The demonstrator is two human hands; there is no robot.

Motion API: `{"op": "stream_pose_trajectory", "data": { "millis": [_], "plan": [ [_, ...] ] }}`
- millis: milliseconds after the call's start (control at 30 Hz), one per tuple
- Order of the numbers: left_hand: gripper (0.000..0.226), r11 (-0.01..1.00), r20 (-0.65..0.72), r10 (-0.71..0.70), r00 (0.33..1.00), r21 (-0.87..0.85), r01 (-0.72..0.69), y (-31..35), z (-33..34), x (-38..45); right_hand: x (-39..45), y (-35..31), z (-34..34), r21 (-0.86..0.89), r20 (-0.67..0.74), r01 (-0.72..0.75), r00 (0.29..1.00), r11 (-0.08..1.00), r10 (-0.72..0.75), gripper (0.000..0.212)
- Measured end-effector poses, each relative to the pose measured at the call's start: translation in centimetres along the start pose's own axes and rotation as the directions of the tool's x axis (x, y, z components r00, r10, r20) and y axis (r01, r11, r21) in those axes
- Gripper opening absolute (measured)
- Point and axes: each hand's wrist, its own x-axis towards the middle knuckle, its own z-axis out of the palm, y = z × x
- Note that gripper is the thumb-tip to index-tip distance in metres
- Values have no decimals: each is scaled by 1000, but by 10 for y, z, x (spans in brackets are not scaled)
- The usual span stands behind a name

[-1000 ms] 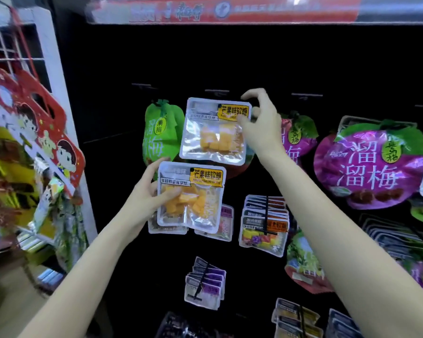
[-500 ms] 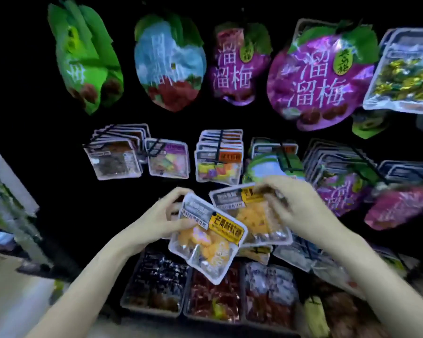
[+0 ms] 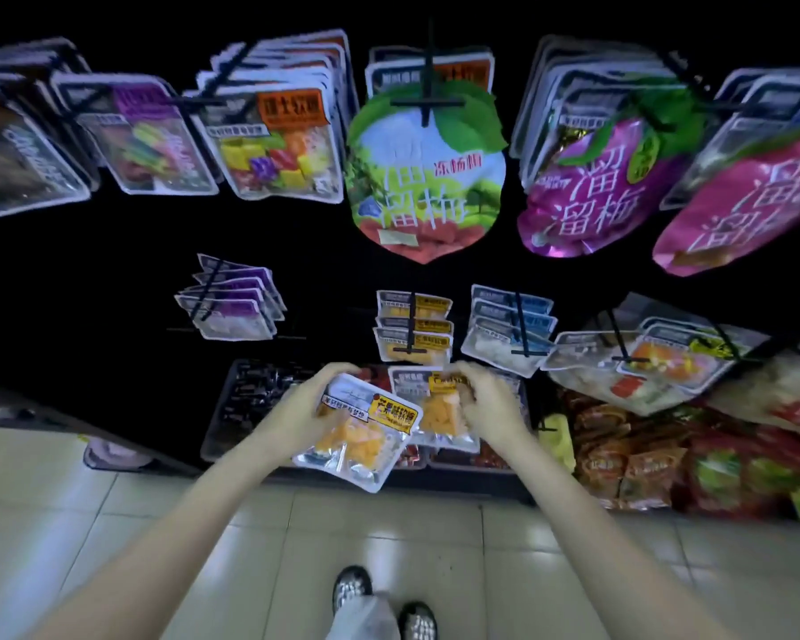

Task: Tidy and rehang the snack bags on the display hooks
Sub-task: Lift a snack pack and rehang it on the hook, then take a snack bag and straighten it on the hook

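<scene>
My left hand (image 3: pixel 296 411) grips a clear mango-candy bag (image 3: pixel 361 431) with a yellow label, tilted, at its upper left corner. My right hand (image 3: pixel 486 404) holds a second mango-candy bag (image 3: pixel 435 411) by its top right edge, partly behind the first. Both bags sit just below a low display hook (image 3: pixel 411 325) that carries several matching yellow-labelled bags (image 3: pixel 414 344). Neither held bag is on a hook.
Above hang rows of candy packs (image 3: pixel 273 145) and large plum bags, a green one (image 3: pixel 423 177) and purple ones (image 3: pixel 587 187). Blue-labelled packs (image 3: pixel 509 334) and purple-labelled packs (image 3: pixel 232 307) flank the yellow stack. Bins of snacks (image 3: pixel 643 455) line the bottom shelf. My shoes (image 3: pixel 379 602) stand on the tiled floor.
The view has tilted further down to the lower hooks and the floor. Both hands, still holding their mango bags, now sit lower on the rack, just under the yellow-labelled stack.
</scene>
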Motion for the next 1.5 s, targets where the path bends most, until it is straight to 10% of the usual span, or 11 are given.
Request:
{"op": "stream_pose_trajectory", "data": {
  "millis": [267,567,1500],
  "plan": [
    [57,996,-132,-86,988,7,87,-10,19,11,37,0,16,97,-63,70,996,993,-64,44],
    [44,995,-148,-103,984,-9,102,-10,23,19,55,-9,19,-181,57,69,997,981,-60,67],
    [47,991,-162,-131,978,-14,131,-22,28,25,60,-4,22,-159,-15,160,986,974,-164,55]
  ]
}}
